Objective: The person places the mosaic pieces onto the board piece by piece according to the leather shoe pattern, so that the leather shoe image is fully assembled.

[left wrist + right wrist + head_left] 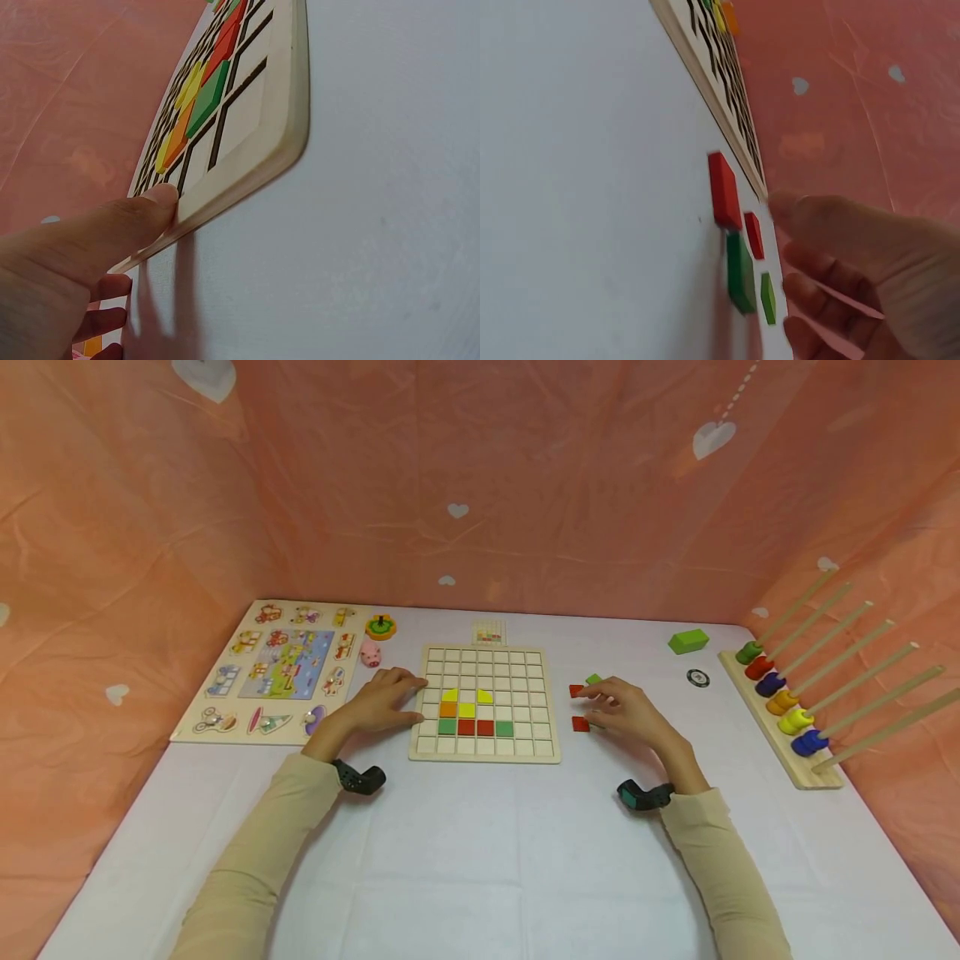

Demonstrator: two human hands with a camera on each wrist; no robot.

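A wooden grid board [483, 749] lies on the white cloth. Yellow, orange, green and red tiles [467, 727] fill some of its cells. At the board's left rim is my left hand [378, 702], its thumb resting on the rim in the left wrist view. My right hand [628, 710] hovers over loose tiles right of the board, fingers slightly bent, pinching nothing. Among those tiles are a near red tile [724, 191], a farther red tile [754, 235], a dark green tile [740, 274] and a light green tile [769, 298]. In the head view, fingers partly cover them.
A small pattern card [489, 632] lies behind the board. To the left are a picture puzzle [225, 714], a pink pig figure [371, 653] and a round green-orange toy [381, 627]. At right stand a green block [688, 642], a black chip [698, 678] and a peg rack [817, 777].
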